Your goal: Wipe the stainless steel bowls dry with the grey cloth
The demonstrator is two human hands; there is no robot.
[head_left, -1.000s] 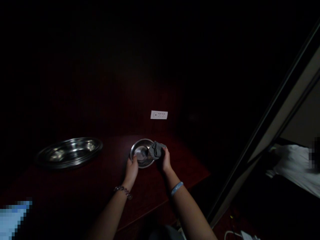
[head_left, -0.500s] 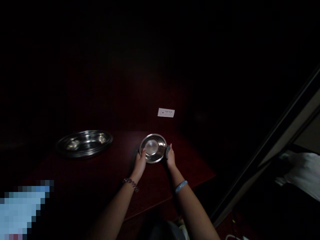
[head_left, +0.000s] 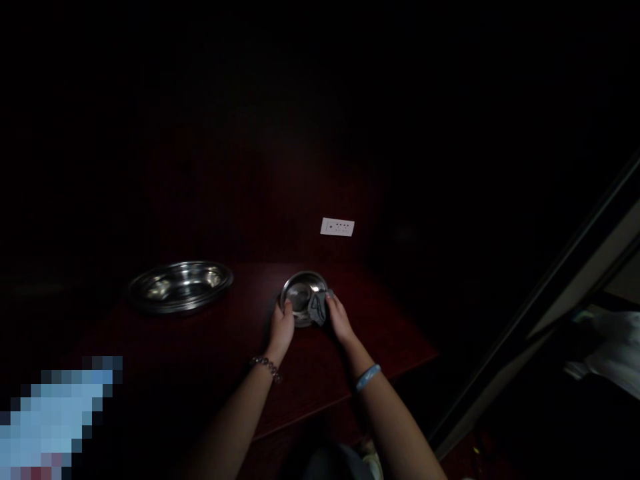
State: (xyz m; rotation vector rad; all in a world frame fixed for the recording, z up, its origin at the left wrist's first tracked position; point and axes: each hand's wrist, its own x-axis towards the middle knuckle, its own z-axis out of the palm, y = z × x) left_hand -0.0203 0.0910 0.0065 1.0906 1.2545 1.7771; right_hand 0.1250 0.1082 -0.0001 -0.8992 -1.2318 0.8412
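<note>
A small steel bowl (head_left: 301, 295) is held tilted above a dark red table (head_left: 210, 360). My left hand (head_left: 281, 329) grips the bowl's left rim with closed fingers. My right hand (head_left: 339, 319) is closed on a grey cloth (head_left: 317, 309) and presses it against the bowl's lower right side. A beaded bracelet circles my left wrist and a blue band my right.
A large shallow steel dish (head_left: 180, 285) sits on the table to the left. A white socket plate (head_left: 337, 227) is on the dark wall behind. A slanted door frame (head_left: 565, 293) and pale fabric (head_left: 610, 350) lie at the right. The room is very dark.
The cloth was over the bowl's right rim, then mostly hidden behind it, and is now back on the lower right part of the bowl. The bowl has been turned in my hands.
</note>
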